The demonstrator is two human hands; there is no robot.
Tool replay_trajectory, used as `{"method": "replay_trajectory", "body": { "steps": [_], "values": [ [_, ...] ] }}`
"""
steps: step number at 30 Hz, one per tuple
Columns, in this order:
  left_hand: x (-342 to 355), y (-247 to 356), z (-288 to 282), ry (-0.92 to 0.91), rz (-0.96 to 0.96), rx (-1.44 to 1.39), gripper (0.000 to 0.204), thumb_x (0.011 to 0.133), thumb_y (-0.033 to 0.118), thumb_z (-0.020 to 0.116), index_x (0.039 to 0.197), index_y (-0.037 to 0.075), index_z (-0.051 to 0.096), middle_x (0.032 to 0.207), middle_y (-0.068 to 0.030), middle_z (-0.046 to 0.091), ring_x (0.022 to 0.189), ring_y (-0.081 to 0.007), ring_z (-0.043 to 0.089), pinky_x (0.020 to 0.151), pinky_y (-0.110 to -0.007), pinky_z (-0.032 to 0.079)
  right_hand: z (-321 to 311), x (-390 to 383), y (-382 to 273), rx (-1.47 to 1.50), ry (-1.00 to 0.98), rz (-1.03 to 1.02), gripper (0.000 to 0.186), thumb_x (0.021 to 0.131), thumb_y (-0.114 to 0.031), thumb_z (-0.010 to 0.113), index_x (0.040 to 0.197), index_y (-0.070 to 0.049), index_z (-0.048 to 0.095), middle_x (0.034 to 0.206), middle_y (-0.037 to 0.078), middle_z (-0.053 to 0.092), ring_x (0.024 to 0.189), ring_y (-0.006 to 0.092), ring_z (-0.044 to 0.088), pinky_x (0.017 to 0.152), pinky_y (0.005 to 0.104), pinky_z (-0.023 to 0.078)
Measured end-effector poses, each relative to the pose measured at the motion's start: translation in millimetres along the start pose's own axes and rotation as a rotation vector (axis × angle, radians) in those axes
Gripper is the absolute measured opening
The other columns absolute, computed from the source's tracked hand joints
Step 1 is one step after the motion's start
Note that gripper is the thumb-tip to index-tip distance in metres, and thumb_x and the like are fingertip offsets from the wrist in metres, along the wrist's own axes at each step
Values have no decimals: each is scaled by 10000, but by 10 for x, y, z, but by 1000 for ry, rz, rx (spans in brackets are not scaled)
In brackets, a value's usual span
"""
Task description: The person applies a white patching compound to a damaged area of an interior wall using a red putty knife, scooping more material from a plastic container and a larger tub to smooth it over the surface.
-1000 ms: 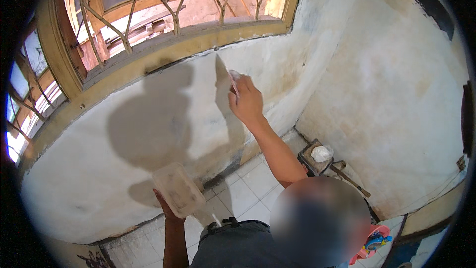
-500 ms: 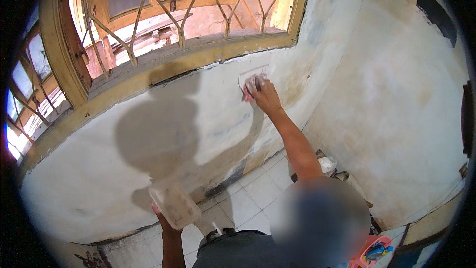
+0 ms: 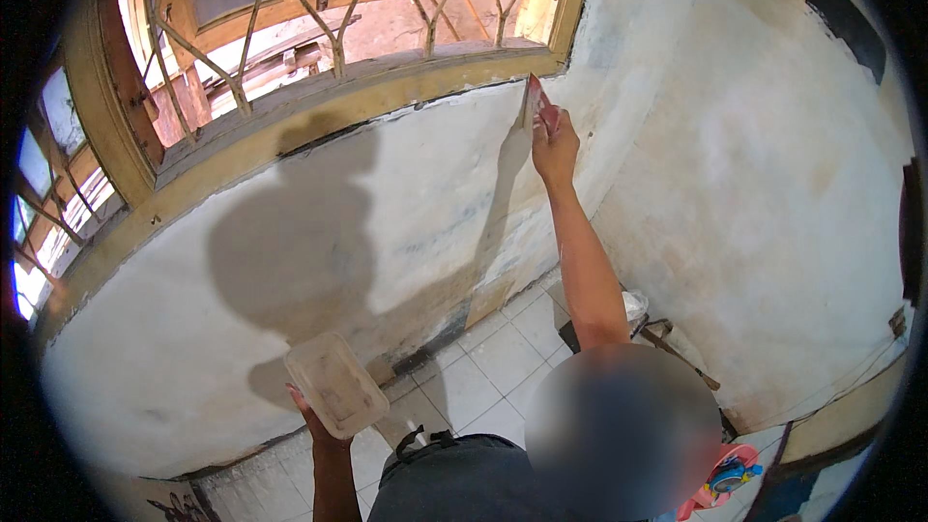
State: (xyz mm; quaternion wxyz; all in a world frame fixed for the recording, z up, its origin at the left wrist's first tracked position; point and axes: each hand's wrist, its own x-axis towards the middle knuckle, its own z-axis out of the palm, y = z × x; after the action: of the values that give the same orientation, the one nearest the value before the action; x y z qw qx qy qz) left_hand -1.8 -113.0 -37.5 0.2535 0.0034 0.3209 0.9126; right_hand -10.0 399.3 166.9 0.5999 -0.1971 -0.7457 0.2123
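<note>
My right hand (image 3: 555,153) is closed around a reddish putty scraper (image 3: 538,100). The tool is seen nearly edge-on, its tip up at the lower right corner of the yellow window frame (image 3: 464,77). Whether it touches the wall there, I cannot tell. Low on the left, my left hand (image 3: 317,418) grips the side of a shallow, whitish rectangular plastic tub (image 3: 335,367) with smears inside. Patchy white and beige coating covers the wall (image 3: 425,184) below the window.
A metal grille (image 3: 338,43) fills the window. Another patchy wall (image 3: 754,184) meets this one at a corner on the right. On the tiled floor (image 3: 503,358) lie a white bag (image 3: 635,305) and odd pieces; a pink item (image 3: 720,478) with a blue part sits lower right.
My right hand has moved up and right with the putty scraper, from flat against the wall to edge-on by the window corner. The tub stays in my left hand.
</note>
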Motion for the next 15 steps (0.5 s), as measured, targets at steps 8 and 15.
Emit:
{"method": "replay_trajectory", "body": {
  "steps": [8, 15],
  "values": [
    [-33, 18, -80, 14, -27, -61, 833, 837, 774, 297, 1400, 166, 386, 1354, -82, 459, 1188, -308, 468, 968, -515, 419, 375, -706, -815, -117, -189, -246, 269, 722, -80, 661, 953, -25, 535, 906, 199, 595, 736, 366, 605, 633, 433, 497],
    [25, -19, 39, 8, -26, -24, 851, 823, 783, 333, 1392, 154, 387, 1324, -103, 480, 1149, -321, 493, 949, -526, 435, 287, -980, -712, 81, -153, -495, 243, 866, -236, 522, 939, -18, 602, 934, 199, 611, 741, 413, 569, 695, 489, 467]
  ]
}}
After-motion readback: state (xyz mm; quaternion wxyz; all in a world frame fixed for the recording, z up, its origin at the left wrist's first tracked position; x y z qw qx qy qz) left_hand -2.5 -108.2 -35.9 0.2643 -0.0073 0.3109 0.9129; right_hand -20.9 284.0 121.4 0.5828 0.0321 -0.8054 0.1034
